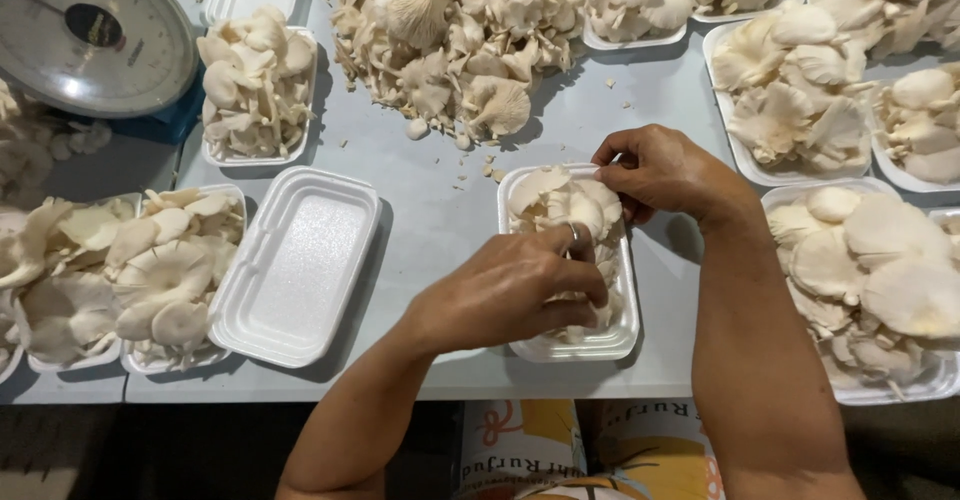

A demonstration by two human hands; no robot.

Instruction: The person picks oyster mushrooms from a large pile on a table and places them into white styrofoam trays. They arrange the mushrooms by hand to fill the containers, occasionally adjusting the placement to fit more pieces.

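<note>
A white foam tray point(622, 335) partly filled with pale oyster mushrooms point(558, 200) sits on the grey table near its front edge. My left hand point(510, 292) rests over the tray's middle, its fingers curled on the mushrooms there and a ring on one finger. My right hand point(662, 172) is at the tray's far right corner, its fingertips pinching a mushroom at the rim. Both forearms reach in from the bottom of the view.
An empty foam tray point(296, 265) leans on a filled tray point(235, 200) at left. A loose mushroom pile point(455, 40) lies at the back. More filled trays point(870, 280) line the right and far side. A dial scale point(92, 32) stands top left.
</note>
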